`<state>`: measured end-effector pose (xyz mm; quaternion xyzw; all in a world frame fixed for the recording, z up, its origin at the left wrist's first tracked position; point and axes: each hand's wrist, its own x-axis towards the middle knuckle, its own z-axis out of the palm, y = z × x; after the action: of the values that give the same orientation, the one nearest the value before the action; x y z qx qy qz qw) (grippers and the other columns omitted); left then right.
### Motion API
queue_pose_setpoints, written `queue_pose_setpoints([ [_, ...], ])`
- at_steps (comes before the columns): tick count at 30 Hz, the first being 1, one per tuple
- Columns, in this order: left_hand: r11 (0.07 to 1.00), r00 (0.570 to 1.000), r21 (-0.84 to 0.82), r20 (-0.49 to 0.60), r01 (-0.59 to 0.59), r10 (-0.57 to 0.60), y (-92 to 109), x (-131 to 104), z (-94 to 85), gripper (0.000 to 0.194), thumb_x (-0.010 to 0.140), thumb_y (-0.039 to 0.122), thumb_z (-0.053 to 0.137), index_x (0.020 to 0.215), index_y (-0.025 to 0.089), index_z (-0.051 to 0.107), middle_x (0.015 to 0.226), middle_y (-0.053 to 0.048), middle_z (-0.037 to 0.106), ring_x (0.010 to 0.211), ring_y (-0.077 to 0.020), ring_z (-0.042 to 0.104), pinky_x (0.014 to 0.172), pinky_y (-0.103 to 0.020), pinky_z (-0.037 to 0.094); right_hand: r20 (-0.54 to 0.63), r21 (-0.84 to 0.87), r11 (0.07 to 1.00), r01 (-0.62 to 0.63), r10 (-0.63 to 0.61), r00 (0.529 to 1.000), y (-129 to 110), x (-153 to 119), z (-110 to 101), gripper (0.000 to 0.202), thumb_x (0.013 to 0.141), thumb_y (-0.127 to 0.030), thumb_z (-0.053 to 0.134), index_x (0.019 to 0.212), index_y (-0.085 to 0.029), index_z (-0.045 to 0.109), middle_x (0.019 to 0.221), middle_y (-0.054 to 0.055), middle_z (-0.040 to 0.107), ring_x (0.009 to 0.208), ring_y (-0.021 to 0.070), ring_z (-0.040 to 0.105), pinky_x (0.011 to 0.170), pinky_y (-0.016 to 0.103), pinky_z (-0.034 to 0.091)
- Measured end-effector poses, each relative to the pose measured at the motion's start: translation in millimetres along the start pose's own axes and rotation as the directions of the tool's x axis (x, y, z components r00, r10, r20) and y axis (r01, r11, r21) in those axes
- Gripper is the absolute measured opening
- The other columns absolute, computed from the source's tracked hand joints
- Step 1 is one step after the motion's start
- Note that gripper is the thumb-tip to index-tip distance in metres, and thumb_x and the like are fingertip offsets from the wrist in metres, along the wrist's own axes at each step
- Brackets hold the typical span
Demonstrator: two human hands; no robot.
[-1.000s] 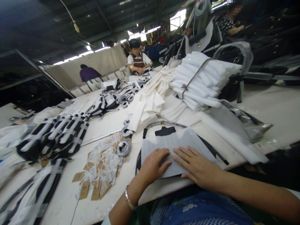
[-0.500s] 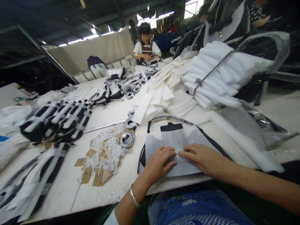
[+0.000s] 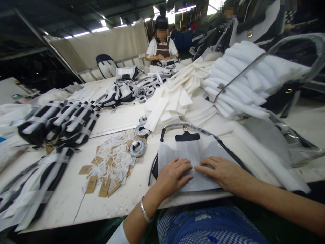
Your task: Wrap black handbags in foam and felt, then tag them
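A black handbag (image 3: 155,170) lies at the table's front edge, its body mostly hidden under a thin grey-white wrapping sheet (image 3: 182,149). Its wrapped handle (image 3: 194,126) arches away from me, and a black flap with a gold clasp (image 3: 187,136) pokes out above the sheet. My left hand (image 3: 175,174) lies flat on the sheet's left part, fingers stretched out. Opposite it, my right hand (image 3: 219,173) presses on the right part, fingers extended. The fingertips of both hands almost meet over the sheet's middle.
Left of the bag lie a heap of paper tags (image 3: 111,166) and a coiled strap (image 3: 137,148). Wrapped black bags (image 3: 40,123) line the left side. White foam sheets (image 3: 175,98) and a tied foam bundle (image 3: 238,81) sit behind. Across the table works another person (image 3: 162,47).
The camera view has shifted slightly. Both my hands stay on the sheet in nearly the same place. The person across has lowered their hands onto an item.
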<state>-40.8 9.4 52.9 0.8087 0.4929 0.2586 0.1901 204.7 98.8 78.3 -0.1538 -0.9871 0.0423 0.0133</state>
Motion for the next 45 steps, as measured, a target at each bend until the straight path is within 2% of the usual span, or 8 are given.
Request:
queue_pose_setpoints([
  [8,0.999,1.0,0.033,-0.005,-0.014,0.014,-1,1,1.1,0.03,0.096,0.036,0.053,0.123,0.022,0.056,0.136,-0.006,0.061,0.129,-0.018,0.053,0.117,-0.043,0.036,-0.06,0.008,0.998,0.059,-0.058,0.997,-1,-3,1,0.051,0.086,-0.008,0.053,0.133,-0.027,0.056,0.121,0.01,0.064,0.106,0.0243,0.059,0.092,0.04,0.05],
  [13,0.993,0.998,0.102,-0.024,-0.057,0.06,-3,-3,5.0,0.032,0.097,0.036,0.05,0.126,0.022,0.056,0.139,-0.007,0.059,0.13,-0.0178,0.053,0.117,-0.043,0.036,-0.091,-0.036,0.998,0.055,-0.058,0.994,0,-11,12,0.061,0.086,-0.006,0.044,0.145,-0.018,0.043,0.145,0.009,0.052,0.129,0.0249,0.05,0.105,0.046,0.041],
  [17,0.982,0.995,0.162,-0.029,-0.092,0.098,-1,-5,5.5,0.03,0.099,0.032,0.045,0.124,0.023,0.059,0.136,-0.006,0.061,0.129,-0.0194,0.054,0.115,-0.044,0.038,-0.097,-0.091,0.994,0.061,-0.07,0.993,-3,-9,20,0.055,0.085,-0.008,0.044,0.139,-0.015,0.051,0.142,0.01,0.055,0.132,0.027,0.048,0.105,0.048,0.041],
  [23,0.98,0.986,0.19,0.164,-0.06,0.029,4,2,-20.2,0.049,0.096,0.052,0.046,0.135,0.023,0.052,0.149,-0.009,0.048,0.141,-0.0258,0.039,0.119,-0.052,0.027,-0.036,-0.051,0.999,0.018,-0.02,0.999,7,-2,8,0.052,0.095,-0.031,0.051,0.146,-0.025,0.043,0.151,0.009,0.045,0.138,0.0321,0.041,0.107,0.062,0.033],
  [26,0.974,0.98,0.218,0.201,-0.058,0.013,-4,6,-30.8,0.053,0.095,0.052,0.047,0.141,0.027,0.047,0.156,-0.007,0.037,0.147,-0.0272,0.027,0.12,-0.053,0.024,-0.048,0.0,0.999,-0.04,0.04,0.998,12,-3,7,0.06,0.094,-0.047,0.053,0.15,-0.031,0.036,0.157,0.01,0.035,0.142,0.0354,0.034,0.108,0.066,0.03],
  [30,0.966,0.977,0.258,0.211,-0.035,-0.021,-18,11,-30.6,0.049,0.098,0.042,0.044,0.146,0.03,0.039,0.159,-0.004,0.031,0.149,-0.0264,0.022,0.12,-0.053,0.024,-0.084,-0.007,0.984,-0.177,0.176,0.981,8,-4,15,0.061,0.094,-0.048,0.052,0.15,-0.033,0.035,0.158,0.009,0.033,0.143,0.038,0.029,0.108,0.067,0.028],
  [38,0.97,0.963,0.244,0.259,0.014,-0.079,-34,27,-33.3,0.063,0.093,0.06,0.046,0.148,0.03,0.037,0.158,-0.001,0.035,0.141,-0.0277,0.037,0.111,-0.048,0.039,-0.081,-0.047,0.986,-0.157,0.153,0.985,7,-8,15,0.064,0.094,-0.049,0.049,0.153,-0.031,0.03,0.16,0.01,0.027,0.144,0.039,0.028,0.106,0.067,0.031],
  [45,0.963,0.94,0.245,0.34,-0.11,0.021,-50,31,-31.7,0.069,0.093,0.053,0.048,0.154,0.029,0.024,0.164,-0.005,0.016,0.149,-0.0324,0.02,0.12,-0.059,0.017,-0.096,-0.042,0.986,-0.164,0.16,0.983,15,-13,33,0.063,0.093,-0.052,0.051,0.15,-0.03,0.037,0.155,0.007,0.039,0.136,0.0364,0.041,0.105,0.062,0.034],
])
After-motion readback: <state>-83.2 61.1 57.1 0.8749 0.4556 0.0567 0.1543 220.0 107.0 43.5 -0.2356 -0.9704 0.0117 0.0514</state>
